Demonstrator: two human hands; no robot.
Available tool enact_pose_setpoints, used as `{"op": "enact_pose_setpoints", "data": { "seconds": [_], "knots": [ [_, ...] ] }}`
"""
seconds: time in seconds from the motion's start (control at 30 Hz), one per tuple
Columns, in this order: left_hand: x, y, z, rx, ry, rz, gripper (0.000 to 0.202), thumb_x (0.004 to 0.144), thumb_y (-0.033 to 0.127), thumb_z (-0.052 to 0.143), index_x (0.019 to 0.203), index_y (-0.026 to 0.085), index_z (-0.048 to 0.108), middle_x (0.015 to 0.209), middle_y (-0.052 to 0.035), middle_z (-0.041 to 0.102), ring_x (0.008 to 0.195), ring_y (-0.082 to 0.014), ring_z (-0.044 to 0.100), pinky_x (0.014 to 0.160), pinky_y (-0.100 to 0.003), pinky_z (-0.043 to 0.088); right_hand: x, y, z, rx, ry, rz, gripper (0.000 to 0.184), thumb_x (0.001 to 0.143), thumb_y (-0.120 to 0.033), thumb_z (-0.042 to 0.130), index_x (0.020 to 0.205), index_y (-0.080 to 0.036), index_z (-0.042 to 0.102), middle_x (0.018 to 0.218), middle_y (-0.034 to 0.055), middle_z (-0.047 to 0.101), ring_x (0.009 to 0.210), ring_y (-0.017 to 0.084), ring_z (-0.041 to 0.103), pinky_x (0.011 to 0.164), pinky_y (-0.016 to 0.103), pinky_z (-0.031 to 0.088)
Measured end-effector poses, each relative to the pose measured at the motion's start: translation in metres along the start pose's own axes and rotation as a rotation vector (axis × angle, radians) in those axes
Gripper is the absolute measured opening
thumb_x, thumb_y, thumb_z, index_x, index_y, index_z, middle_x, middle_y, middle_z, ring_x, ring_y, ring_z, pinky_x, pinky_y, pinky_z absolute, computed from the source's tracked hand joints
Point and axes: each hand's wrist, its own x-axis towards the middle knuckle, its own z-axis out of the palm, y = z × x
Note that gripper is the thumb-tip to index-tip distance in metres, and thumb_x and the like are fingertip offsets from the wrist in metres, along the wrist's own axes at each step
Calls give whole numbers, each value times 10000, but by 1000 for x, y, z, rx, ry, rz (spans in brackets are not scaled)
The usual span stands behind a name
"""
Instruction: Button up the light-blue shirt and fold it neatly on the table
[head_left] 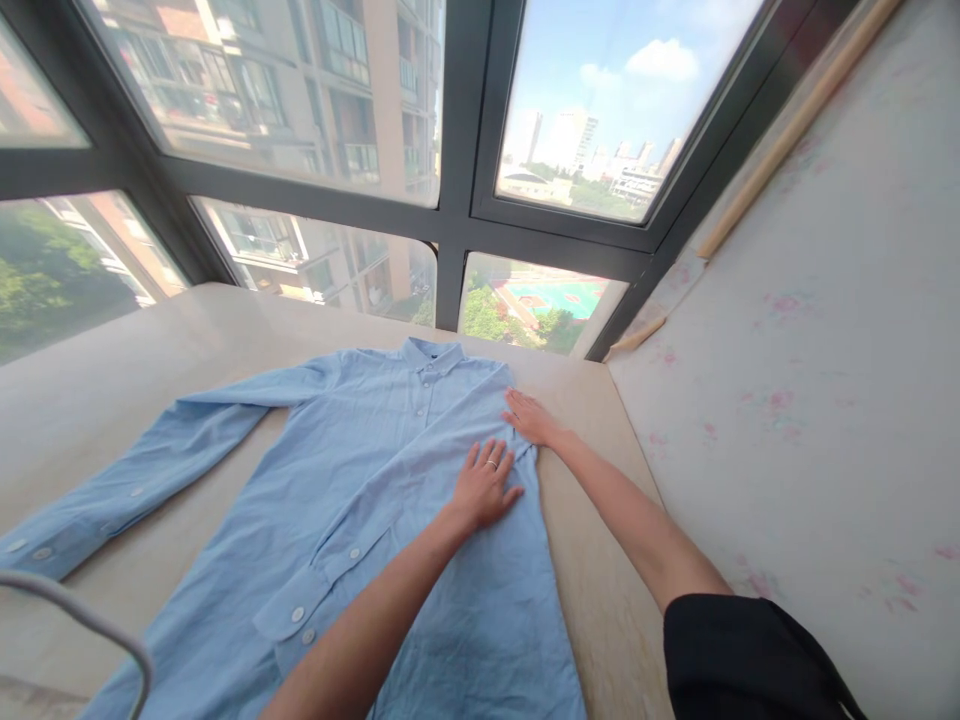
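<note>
A light blue button-up shirt (360, 450) lies front up on a pale stone-like ledge, its collar (433, 356) toward the windows. One sleeve (172, 450) stretches out to the left. The other sleeve (397, 480) is folded diagonally across the front, its buttoned cuff (296, 610) low on the shirt. My left hand (484, 485), wearing a ring, rests flat on the folded sleeve with its fingers spread. Near the shoulder at the shirt's right edge, my right hand (529, 416) lies flat on the cloth, fingers extended.
Dark-framed windows (457, 200) rise behind the ledge (600, 560). A flower-patterned wall (810, 380) bounds the right side, with its covering peeling near the window frame. A grey cable or tube (90, 625) curves in at the lower left.
</note>
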Motion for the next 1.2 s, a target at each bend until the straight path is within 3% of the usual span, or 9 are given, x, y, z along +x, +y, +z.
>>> {"op": "enact_pose_setpoints", "data": {
  "seconds": [0.13,0.27,0.4,0.47,0.53,0.77,1.0,1.2],
  "knots": [
    [-3,-8,9,3,28,4,660,970,558,307,1488,155,378,1571,-142,327,1481,-296,227,1211,-510,121,0,16,-9,20,41,92,562,989,-395,359,1475,-116,384,1570,167,326,1463,285,274,1179,461,208],
    [-6,-7,8,11,40,-7,659,971,571,294,1486,169,385,1566,-136,341,1480,-289,233,1213,-499,125,-7,20,-19,79,111,163,472,937,-272,464,1373,-97,506,1469,204,467,1380,280,404,1123,418,299],
    [-5,-6,6,10,43,-4,660,970,571,297,1481,166,391,1565,-139,342,1480,-292,232,1213,-503,125,-23,14,-25,188,83,179,275,886,-284,535,1068,-156,697,1033,95,735,990,206,653,881,302,477],
    [-5,-5,6,9,39,-2,662,969,569,301,1482,161,390,1567,-140,339,1479,-295,231,1212,-505,124,-31,9,-27,249,33,173,209,819,-310,626,940,-174,729,845,33,745,809,172,666,744,250,489],
    [-4,-5,6,10,32,-4,660,969,559,309,1483,153,388,1569,-143,333,1480,-301,228,1211,-508,125,-37,6,-29,298,7,182,176,759,-293,678,874,-176,741,776,6,733,749,156,655,689,226,472],
    [-5,-6,7,37,23,-5,661,966,558,325,1485,153,384,1571,-146,326,1479,-297,233,1210,-508,144,-39,5,-37,442,-58,366,125,750,-190,608,715,-146,720,521,-34,617,563,99,593,550,170,414],
    [-5,-6,7,29,24,-8,650,962,552,351,1477,157,395,1566,-142,338,1476,-295,241,1211,-503,146,-34,-1,-39,486,-77,534,107,763,-145,593,784,-141,697,616,6,681,559,101,614,481,162,377],
    [-6,-8,4,-22,52,22,544,957,514,424,1400,207,489,1515,-132,423,1452,-308,287,1195,-524,184,-3,-14,-38,343,73,553,278,855,-282,573,1062,-132,682,1025,100,733,992,194,668,749,212,462]
  ]
}}
